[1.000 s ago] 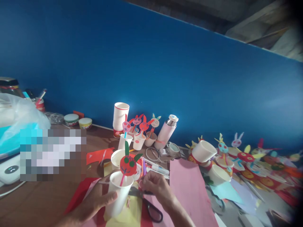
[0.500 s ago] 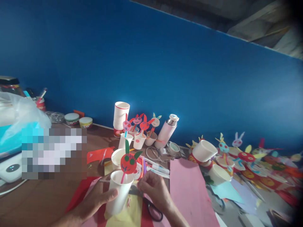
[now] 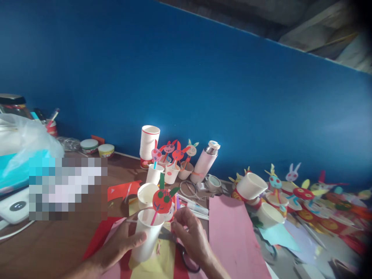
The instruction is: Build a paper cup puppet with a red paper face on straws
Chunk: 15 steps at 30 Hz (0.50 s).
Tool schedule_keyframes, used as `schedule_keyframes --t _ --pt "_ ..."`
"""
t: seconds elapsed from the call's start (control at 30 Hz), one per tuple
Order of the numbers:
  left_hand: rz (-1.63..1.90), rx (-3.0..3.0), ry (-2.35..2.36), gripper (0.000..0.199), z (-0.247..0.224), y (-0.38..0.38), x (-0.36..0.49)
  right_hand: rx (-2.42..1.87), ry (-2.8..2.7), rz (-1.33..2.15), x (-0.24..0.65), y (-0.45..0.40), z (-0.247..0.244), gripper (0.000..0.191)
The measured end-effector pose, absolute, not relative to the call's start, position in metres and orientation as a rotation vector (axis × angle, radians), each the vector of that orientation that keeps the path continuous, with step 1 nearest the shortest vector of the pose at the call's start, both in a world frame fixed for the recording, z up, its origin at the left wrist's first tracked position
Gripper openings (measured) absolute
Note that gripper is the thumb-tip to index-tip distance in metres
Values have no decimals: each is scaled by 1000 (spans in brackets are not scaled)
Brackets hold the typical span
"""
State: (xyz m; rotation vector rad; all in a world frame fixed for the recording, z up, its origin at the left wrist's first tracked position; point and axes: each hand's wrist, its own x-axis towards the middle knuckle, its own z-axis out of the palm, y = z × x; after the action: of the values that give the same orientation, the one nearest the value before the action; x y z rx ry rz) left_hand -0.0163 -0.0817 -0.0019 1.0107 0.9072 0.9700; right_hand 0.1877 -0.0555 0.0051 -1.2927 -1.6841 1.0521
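My left hand (image 3: 123, 238) is wrapped round a white paper cup (image 3: 147, 242), tilted a little over yellow paper (image 3: 154, 269). Above the cup's rim stands a red round paper face (image 3: 161, 202) with green ears and eyes, fixed to a pink straw (image 3: 154, 218) that goes down into the cup. Close by on the cup's right, my right hand (image 3: 190, 234) has thumb and forefinger pinched together; whatever they hold is too small to make out. Below that hand lie black-handled scissors (image 3: 188, 261), partly covered by it.
Behind stand cups with paper rabbit faces (image 3: 178, 154), a cup stack (image 3: 149, 143) and a pink flask (image 3: 204, 162). Pink paper (image 3: 232, 236) lies to the right, near more decorated cups (image 3: 276, 197). On the left are a phone (image 3: 17, 207) and a plastic bag (image 3: 31, 135).
The paper face and its straw lean further right over the cup. My right hand has shifted slightly up and right, still pinched; my left hand keeps its hold.
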Motion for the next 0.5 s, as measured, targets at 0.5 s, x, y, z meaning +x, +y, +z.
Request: schedule_keyframes --t 0.5 --pt "976 989 855 87 3 -82 -13 -1191 -1517 1239 188 -55 -3 3"
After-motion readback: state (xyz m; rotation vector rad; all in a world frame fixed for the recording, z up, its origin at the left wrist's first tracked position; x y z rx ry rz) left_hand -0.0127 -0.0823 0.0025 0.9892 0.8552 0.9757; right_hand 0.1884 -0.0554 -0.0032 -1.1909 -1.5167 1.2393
